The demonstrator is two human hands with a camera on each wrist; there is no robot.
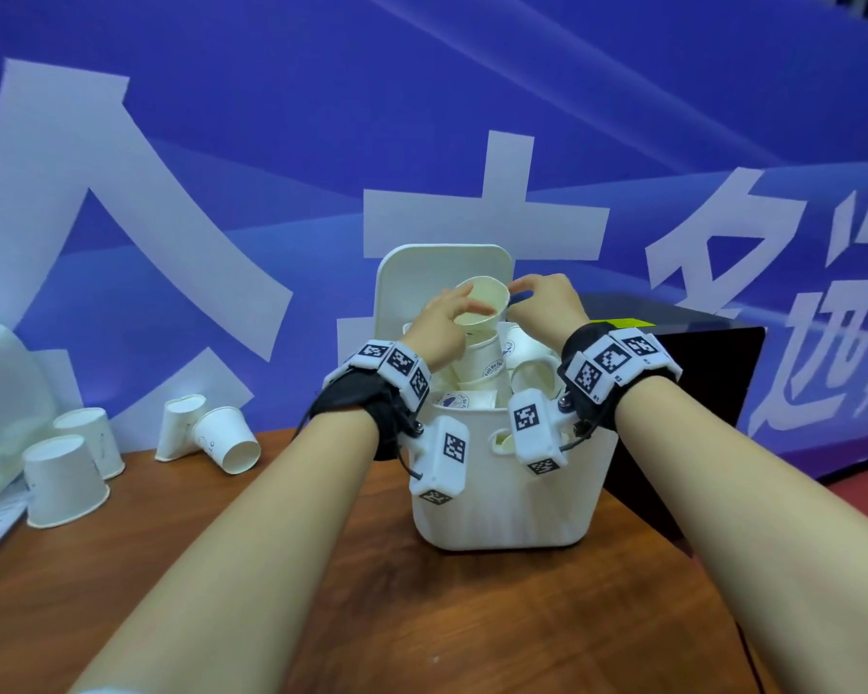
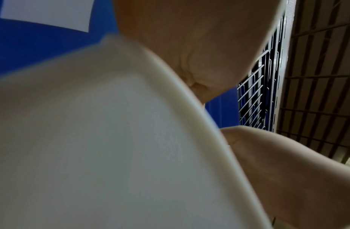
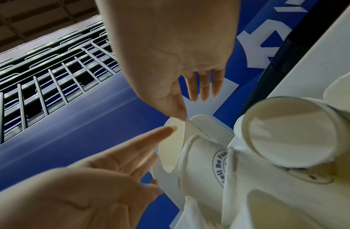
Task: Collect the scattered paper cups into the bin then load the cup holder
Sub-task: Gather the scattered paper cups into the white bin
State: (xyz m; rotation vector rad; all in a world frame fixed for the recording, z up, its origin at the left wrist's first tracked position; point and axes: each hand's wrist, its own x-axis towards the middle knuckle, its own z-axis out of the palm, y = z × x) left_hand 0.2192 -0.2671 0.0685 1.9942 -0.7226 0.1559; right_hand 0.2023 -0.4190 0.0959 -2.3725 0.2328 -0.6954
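A: Entry, bin stage. White bin [image 1: 509, 493] stands on the desk [image 1: 351, 593], centre, heaped with paper cups well above its rim. Both hands are over the heap.

B: Which cup is in play?

A: The top cup [image 1: 479, 305], tilted, mouth facing the person and slightly up, long axis leaning away toward the white lid-like panel behind the bin. It sits directly between the two hands.

B: Left hand [image 1: 439, 325]?

A: Fingers curled round the near rim and wall of the top cup; it holds the cup. The left wrist view is filled by a blurred white surface close to the lens, so it adds nothing on the grip.

B: Right hand [image 1: 547, 300]?

A: At the cup's far right rim. In the right wrist view, thumb and forefinger are drawn close together at the rim of a cup, the other fingers straight. Contact looks like a light pinch; I cannot tell how firm.

B: Collection finished?

A: No. Four loose cups [image 1: 221, 435] remain at the desk's left: two upside down, two lying together on their sides. The left hand is nearer them. Judgement: the top cup is being seated or nested on the heap; the pile looks unstable, so pressing along the cup's axis seems safer than sideways.
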